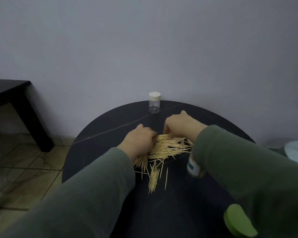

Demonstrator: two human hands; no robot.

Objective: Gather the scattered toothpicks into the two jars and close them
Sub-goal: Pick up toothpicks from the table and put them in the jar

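Wooden toothpicks (163, 150) all loose mid-frame on table (100, 143). Left hand (138, 140), right hand (180, 126): fingers curled into pile, pinching some. Capped jar (154, 104) upper centre near-empty; second jar (193, 166) right, green lid (239, 220) off. Nothing gathered yet.

Toothpicks (163, 152), jars on table (100, 152)

1 head-worn wide-angle view looks forward and down from close above a round dark table (100, 134), which fills the lower centre of the frame. A wall (144, 48) fills the upper half, and floor tiles (15, 162) show at lower left.
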